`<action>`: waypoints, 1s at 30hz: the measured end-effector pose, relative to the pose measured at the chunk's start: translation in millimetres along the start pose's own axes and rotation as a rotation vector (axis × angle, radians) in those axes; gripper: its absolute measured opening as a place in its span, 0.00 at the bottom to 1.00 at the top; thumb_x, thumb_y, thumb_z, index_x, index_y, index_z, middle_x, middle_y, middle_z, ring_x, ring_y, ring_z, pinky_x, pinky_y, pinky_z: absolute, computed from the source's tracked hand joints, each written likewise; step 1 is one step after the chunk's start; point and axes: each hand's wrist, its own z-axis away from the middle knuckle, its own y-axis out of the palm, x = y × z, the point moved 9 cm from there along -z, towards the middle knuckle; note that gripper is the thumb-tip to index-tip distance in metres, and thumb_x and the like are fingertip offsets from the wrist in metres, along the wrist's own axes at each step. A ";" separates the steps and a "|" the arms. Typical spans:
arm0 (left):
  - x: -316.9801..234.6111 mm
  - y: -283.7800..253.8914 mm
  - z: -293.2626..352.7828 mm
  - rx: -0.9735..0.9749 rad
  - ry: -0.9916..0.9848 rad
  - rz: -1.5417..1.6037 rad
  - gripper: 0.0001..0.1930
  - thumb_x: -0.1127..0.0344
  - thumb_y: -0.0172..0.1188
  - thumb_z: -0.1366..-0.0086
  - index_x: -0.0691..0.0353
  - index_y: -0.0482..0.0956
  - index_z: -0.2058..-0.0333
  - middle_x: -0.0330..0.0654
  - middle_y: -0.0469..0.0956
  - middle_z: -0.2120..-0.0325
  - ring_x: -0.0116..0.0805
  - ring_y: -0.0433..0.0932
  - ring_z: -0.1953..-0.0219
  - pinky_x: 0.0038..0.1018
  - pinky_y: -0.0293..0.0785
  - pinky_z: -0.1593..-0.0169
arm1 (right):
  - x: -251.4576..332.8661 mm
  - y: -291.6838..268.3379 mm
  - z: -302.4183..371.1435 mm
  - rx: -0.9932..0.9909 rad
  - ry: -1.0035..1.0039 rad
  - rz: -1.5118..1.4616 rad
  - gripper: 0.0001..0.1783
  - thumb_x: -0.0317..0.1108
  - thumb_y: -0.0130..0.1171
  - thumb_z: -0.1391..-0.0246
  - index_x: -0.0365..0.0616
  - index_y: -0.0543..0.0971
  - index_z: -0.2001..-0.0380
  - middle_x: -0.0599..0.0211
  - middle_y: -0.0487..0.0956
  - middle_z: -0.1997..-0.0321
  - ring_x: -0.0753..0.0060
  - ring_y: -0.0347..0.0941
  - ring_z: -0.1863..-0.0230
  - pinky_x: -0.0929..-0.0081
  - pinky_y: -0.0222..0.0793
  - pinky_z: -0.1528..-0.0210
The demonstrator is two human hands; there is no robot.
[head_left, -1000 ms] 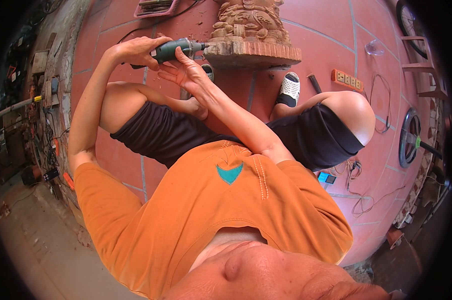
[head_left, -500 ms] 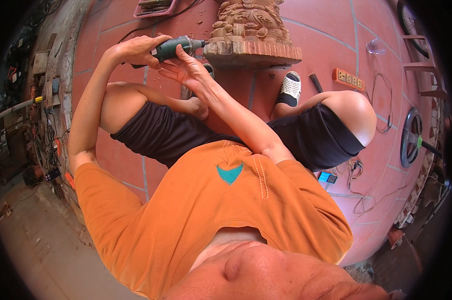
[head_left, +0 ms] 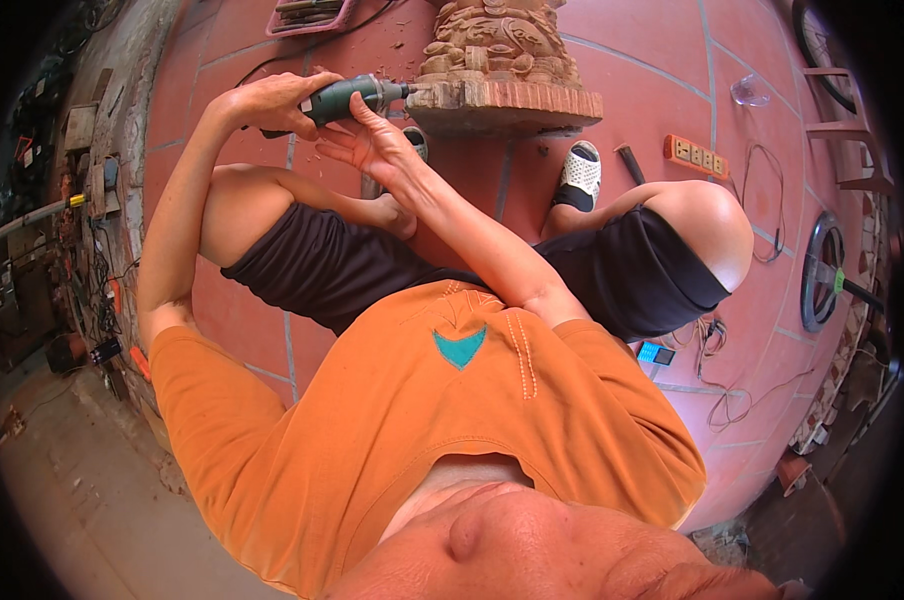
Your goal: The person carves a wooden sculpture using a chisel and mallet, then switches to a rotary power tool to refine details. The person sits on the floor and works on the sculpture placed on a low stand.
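A green die grinder (head_left: 344,100) lies level at the left side of a carved wooden piece (head_left: 507,50). My left hand (head_left: 272,102) wraps the grinder's rear body from the left. My right hand (head_left: 374,145) steadies its front part from below, thumb up against the body and fingers stretched out beneath. The grinder's narrow nose points right and meets the left edge of the thick wooden base (head_left: 512,108); the bit itself is too small to make out. Raised rounded carving covers the wood above that base.
Red floor tiles lie around my legs. A pink tray (head_left: 312,18) of tools stands at the far left. To the right are an orange power strip (head_left: 696,157), a dark-handled tool (head_left: 630,165), a clear cup (head_left: 750,93), a phone (head_left: 656,354) and loose cords (head_left: 710,340).
The grinder's nose has shifted very slightly to the right along the base's edge. Both hands keep the same hold, and the carved piece stays put.
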 end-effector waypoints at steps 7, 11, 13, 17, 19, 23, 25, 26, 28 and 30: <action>-3.4 -0.8 2.2 0.026 -0.027 -0.004 0.49 0.61 0.71 0.56 0.52 0.61 0.32 0.50 0.80 0.75 0.45 0.82 0.75 0.39 0.80 0.69 | -3.0 2.3 5.9 0.011 -0.007 0.010 0.35 0.55 0.66 0.42 0.51 0.71 0.37 0.59 0.79 0.41 0.54 0.76 0.39 0.45 0.75 0.39; -4.8 0.5 3.2 0.025 0.010 0.002 0.49 0.61 0.71 0.56 0.52 0.62 0.32 0.50 0.81 0.74 0.46 0.82 0.75 0.39 0.79 0.68 | -3.9 7.2 10.6 0.021 -0.018 0.004 0.34 0.55 0.66 0.42 0.51 0.72 0.38 0.60 0.79 0.41 0.55 0.76 0.39 0.47 0.77 0.41; -5.1 1.2 2.3 0.022 0.032 -0.003 0.49 0.61 0.71 0.56 0.52 0.62 0.32 0.50 0.81 0.74 0.46 0.82 0.74 0.40 0.79 0.68 | -5.3 7.8 11.0 0.017 -0.016 -0.006 0.34 0.55 0.66 0.41 0.51 0.72 0.38 0.59 0.79 0.41 0.55 0.77 0.39 0.48 0.78 0.42; -1.8 4.5 0.5 0.038 0.042 -0.014 0.49 0.61 0.72 0.56 0.52 0.62 0.32 0.51 0.81 0.73 0.48 0.83 0.72 0.41 0.79 0.66 | -5.3 12.6 16.5 -0.010 -0.041 -0.011 0.34 0.55 0.65 0.41 0.50 0.71 0.38 0.57 0.78 0.40 0.54 0.77 0.40 0.50 0.79 0.43; -0.8 4.9 -0.7 0.031 0.054 -0.019 0.50 0.61 0.72 0.56 0.52 0.62 0.32 0.51 0.81 0.73 0.48 0.83 0.72 0.41 0.79 0.66 | -5.3 12.7 16.3 -0.015 -0.038 -0.009 0.34 0.55 0.66 0.41 0.50 0.71 0.38 0.57 0.78 0.40 0.53 0.77 0.40 0.49 0.79 0.43; -3.6 2.6 1.5 0.015 0.045 -0.020 0.49 0.62 0.70 0.56 0.53 0.62 0.32 0.51 0.80 0.74 0.46 0.82 0.75 0.39 0.79 0.69 | -6.9 10.5 13.1 0.009 0.001 -0.055 0.33 0.52 0.67 0.42 0.51 0.72 0.38 0.61 0.79 0.41 0.51 0.76 0.39 0.44 0.75 0.38; -5.3 1.5 2.1 0.019 0.030 -0.008 0.49 0.62 0.70 0.56 0.53 0.61 0.31 0.50 0.80 0.75 0.45 0.82 0.76 0.39 0.79 0.70 | -4.1 10.7 12.5 0.017 -0.008 -0.046 0.33 0.52 0.67 0.42 0.50 0.72 0.39 0.61 0.79 0.41 0.51 0.76 0.39 0.44 0.75 0.38; -4.0 1.4 2.1 0.009 0.038 -0.009 0.49 0.62 0.69 0.56 0.53 0.61 0.31 0.50 0.80 0.76 0.45 0.81 0.77 0.38 0.79 0.71 | -3.6 11.8 12.1 0.023 -0.011 -0.042 0.33 0.53 0.67 0.42 0.50 0.73 0.39 0.61 0.79 0.41 0.51 0.76 0.38 0.44 0.75 0.38; -1.6 1.4 3.1 0.009 0.029 -0.003 0.49 0.63 0.69 0.56 0.54 0.61 0.31 0.50 0.80 0.76 0.45 0.81 0.77 0.38 0.79 0.71 | -2.7 13.0 11.4 0.022 -0.023 -0.002 0.34 0.55 0.67 0.42 0.49 0.72 0.38 0.59 0.79 0.41 0.52 0.76 0.39 0.48 0.77 0.40; -2.4 0.5 3.4 0.031 -0.001 0.012 0.49 0.63 0.69 0.56 0.54 0.61 0.31 0.50 0.80 0.75 0.45 0.81 0.76 0.37 0.79 0.71 | -1.2 11.8 10.0 0.015 -0.026 0.022 0.35 0.56 0.66 0.42 0.48 0.72 0.38 0.57 0.79 0.41 0.53 0.76 0.39 0.50 0.78 0.41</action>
